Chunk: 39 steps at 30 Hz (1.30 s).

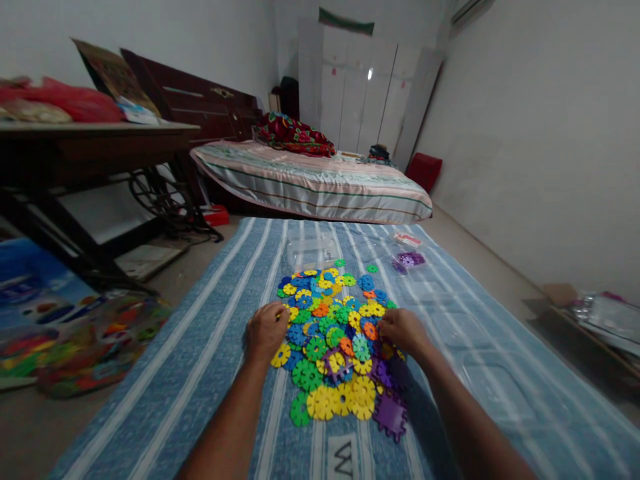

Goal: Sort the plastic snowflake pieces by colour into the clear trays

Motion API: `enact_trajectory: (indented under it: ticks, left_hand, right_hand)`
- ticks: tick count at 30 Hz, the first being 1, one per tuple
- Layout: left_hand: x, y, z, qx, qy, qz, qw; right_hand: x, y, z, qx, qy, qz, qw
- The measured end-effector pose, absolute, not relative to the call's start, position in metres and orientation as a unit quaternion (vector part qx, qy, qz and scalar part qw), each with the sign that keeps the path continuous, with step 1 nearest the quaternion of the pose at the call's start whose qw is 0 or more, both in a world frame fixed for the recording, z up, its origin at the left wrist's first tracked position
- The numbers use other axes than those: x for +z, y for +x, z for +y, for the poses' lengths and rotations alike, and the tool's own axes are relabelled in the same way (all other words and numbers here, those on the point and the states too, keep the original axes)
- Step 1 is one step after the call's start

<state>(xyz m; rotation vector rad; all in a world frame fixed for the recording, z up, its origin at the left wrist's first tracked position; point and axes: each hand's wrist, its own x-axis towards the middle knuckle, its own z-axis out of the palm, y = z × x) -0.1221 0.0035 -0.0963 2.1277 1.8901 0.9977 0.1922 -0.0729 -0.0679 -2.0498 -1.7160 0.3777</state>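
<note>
Discs (315,348) partly hidden by right hand (406,329) (grip unclear).

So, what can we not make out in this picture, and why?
All in the head view:
Left hand and right hand: both curled, hiding whether either grips a piece.
Disc pile: lower layers hidden under upper ones.
Red packet: contents too small to tell.
Left forearm and right forearm: cut off by the bottom edge.
</note>
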Motion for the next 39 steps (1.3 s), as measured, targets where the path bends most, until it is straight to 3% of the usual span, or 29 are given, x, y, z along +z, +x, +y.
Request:
enact_trajectory:
  ticks: [2,7,9,13,18,25,29,35,39]
  left_hand:
    - [-0.095,-0.121,0.003,0.332,0.704,0.625,0.066]
    - [-0.093,-0.12,0.002,0.336,0.7,0.626,0.071]
    - [-0.093,-0.12,0.003,0.333,0.699,0.628,0.072]
    - [-0.093,-0.119,0.004,0.329,0.697,0.633,0.071]
    - [-0.095,-0.119,0.004,0.336,0.696,0.631,0.068]
    - [-0.095,-0.119,0.005,0.338,0.689,0.636,0.079]
    - [-0.095,-0.118,0.005,0.339,0.687,0.637,0.087]
    - [-0.096,-0.118,0.004,0.336,0.686,0.64,0.086]
    - [-0.096,-0.119,0.005,0.342,0.689,0.633,0.087]
  right_hand:
    - [-0.073,0.184,-0.072,0.156,-0.727,-0.623,0.242]
    - [-0.07,0.188,-0.062,0.268,-0.629,-0.579,0.444]
    - [-0.066,0.195,-0.062,0.25,-0.644,-0.558,0.459]
    - [-0.059,0.204,-0.073,0.182,-0.725,-0.594,0.299]
    - [-0.056,0.191,-0.089,0.185,-0.728,-0.651,0.105]
    - [-0.057,0.192,-0.092,0.181,-0.707,-0.678,0.087]
    - [-0.065,0.195,-0.094,0.195,-0.703,-0.668,0.149]
    - [-0.068,0.185,-0.102,0.271,-0.645,-0.58,0.417]
    - [-0.07,0.178,-0.1,0.337,-0.606,-0.491,0.528]
